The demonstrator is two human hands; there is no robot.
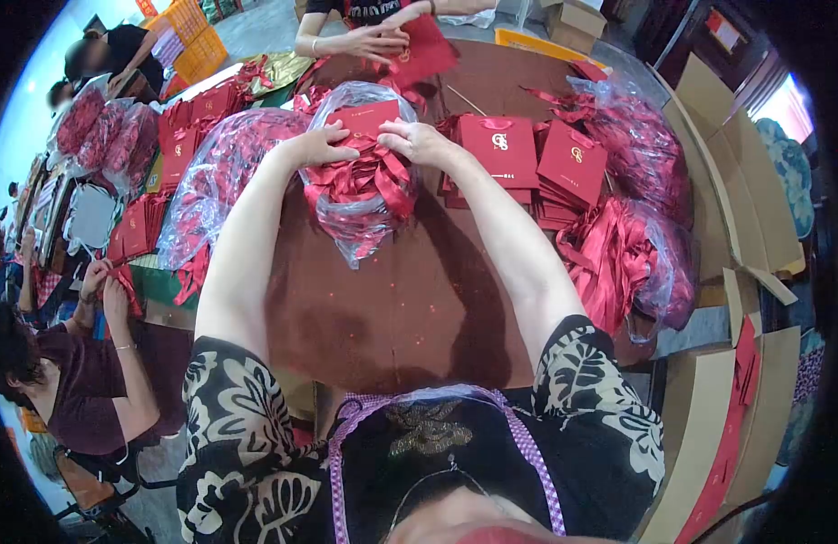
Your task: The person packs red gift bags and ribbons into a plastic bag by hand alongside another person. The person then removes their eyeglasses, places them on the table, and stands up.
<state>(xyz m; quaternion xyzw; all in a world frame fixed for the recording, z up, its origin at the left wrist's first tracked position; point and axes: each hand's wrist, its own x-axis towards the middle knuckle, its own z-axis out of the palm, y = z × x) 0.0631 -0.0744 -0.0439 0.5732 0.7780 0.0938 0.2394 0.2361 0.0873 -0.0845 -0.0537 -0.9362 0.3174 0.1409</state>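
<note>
Both my hands are at a clear plastic bag (353,252) of red ribboned pieces at the table's far middle. My left hand (321,147) rests on the left side of the red bundle (364,186), its fingers over a red card-like piece (369,118). On the right side, my right hand (417,143) has its fingers bent against the same bundle and piece. Red ribbons hang below both hands inside the bag. Right of my right hand lie stacks of red bags (498,150) with a gold emblem.
Plastic bags of red ribbons (627,154) lie at right, and another filled bag (224,163) at left. Across the brown table (373,317), a person handles a red bag (421,50). Another person (97,363) works at left. Open cardboard boxes (722,181) stand at right.
</note>
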